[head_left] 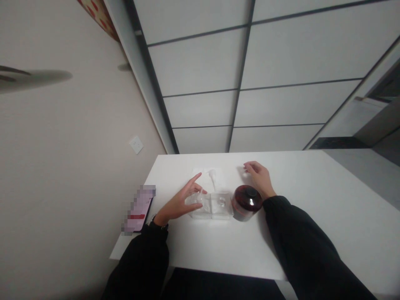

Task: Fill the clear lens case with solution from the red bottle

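My left hand (183,201) rests on the left part of a clear plastic box (212,206) on the white table (328,216), thumb and fingers curled around a small clear container there, index finger stretched out. My right hand (259,177) lies further back on the table with fingers loosely curled, just behind a dark red jar (246,203) with a black cap; whether its fingertips pinch something small is unclear. A white tissue (208,175) with a small clear pump part (212,176) on it lies behind the box.
A phone (137,210) lies at the table's left edge. A wall with a socket (136,144) runs along the left. Panelled sliding doors stand behind the table. A grey counter (371,166) sits to the right.
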The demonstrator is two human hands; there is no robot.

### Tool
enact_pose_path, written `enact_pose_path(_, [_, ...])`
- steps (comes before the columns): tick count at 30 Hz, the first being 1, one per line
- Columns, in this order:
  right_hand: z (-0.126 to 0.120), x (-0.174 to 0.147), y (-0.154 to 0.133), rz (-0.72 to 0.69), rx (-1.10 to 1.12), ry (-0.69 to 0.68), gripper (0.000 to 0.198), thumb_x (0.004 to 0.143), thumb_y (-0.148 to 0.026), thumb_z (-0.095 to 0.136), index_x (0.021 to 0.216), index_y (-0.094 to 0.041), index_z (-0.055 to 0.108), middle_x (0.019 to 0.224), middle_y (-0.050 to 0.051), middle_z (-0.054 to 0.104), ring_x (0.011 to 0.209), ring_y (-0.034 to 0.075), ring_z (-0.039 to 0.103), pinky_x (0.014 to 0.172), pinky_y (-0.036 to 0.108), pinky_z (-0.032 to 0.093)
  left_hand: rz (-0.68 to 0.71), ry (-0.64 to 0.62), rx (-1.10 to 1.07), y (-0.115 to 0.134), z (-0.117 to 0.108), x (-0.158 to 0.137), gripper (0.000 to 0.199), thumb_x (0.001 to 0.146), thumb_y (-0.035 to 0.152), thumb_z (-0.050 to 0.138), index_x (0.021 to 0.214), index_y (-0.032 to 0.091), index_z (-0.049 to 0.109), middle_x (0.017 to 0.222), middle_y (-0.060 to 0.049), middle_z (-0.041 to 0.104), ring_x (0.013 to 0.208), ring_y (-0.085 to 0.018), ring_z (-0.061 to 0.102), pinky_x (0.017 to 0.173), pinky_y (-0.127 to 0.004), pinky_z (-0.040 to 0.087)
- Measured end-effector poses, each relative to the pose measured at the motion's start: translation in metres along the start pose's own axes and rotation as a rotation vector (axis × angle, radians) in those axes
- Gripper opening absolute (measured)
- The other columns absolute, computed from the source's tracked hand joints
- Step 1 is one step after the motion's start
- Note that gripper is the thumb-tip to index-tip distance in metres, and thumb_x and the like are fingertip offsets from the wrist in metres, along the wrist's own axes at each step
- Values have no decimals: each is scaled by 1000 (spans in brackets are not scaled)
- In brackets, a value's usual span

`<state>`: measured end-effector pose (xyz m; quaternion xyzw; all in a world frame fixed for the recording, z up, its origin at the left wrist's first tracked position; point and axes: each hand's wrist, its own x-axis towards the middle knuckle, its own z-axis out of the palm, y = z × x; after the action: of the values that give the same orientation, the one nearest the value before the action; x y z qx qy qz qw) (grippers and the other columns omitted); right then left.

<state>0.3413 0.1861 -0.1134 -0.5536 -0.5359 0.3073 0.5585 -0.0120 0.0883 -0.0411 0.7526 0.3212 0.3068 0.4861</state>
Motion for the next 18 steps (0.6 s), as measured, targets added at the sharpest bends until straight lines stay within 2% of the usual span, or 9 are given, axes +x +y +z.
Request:
enact_pose_path(3, [0,-1,-1,2,-5,-3,41,87,-61,69,90,-21,75,86,8,78,78,25,70,82,41,54,27,-50,19,-1,-1,-1,89,103,37,67,173,26,11,129,-10,66,132,-26,61,127,-58,32])
enact_pose_path(5, [0,-1,-1,4,-10,-4,41,87,-62,70,91,-21,75,86,8,78,79,25,70,82,41,54,39,-56,18,0,-1,-1,92,101,38,71,172,27,13,133,-11,63,134,-27,60,127,-57,34])
enact_pose_path(8, [-1,-1,-2,6,-18,-6,41,87,-61,70,91,-21,75,86,8,78,80,26,70,82,41,54,28,-22,29,1,0,0,95,98,37,75,172,29,17,129,-10,63,131,-28,63,124,-56,39])
enact_pose_path(11, [-1,-1,-3,5,-24,-12,41,87,-61,70,90,-21,75,86,8,78,78,26,70,81,41,54,59,-52,57,2,0,0,86,104,33,64,173,28,13,131,-11,65,135,-28,61,126,-59,35])
enact_pose_path(14, [-1,-1,-3,2,-25,-16,41,87,-62,69,90,-21,75,86,8,78,77,25,69,81,41,54,38,-49,85,3,0,-1,89,101,33,69,172,28,17,139,-12,61,140,-28,57,128,-58,33])
enact_pose_path(16, [0,-1,-3,1,-25,-17,41,87,-62,69,90,-21,75,86,8,78,77,25,69,81,40,54,13,-18,102,4,0,-1,92,97,32,74,172,28,20,135,-11,62,137,-28,59,128,-58,35])
enact_pose_path(18, [0,-2,-2,1,-23,-19,41,88,-61,69,91,-21,75,86,8,78,77,24,70,81,40,54,25,-23,104,5,0,-1,90,100,31,69,173,28,17,131,-10,65,134,-28,61,128,-59,33])
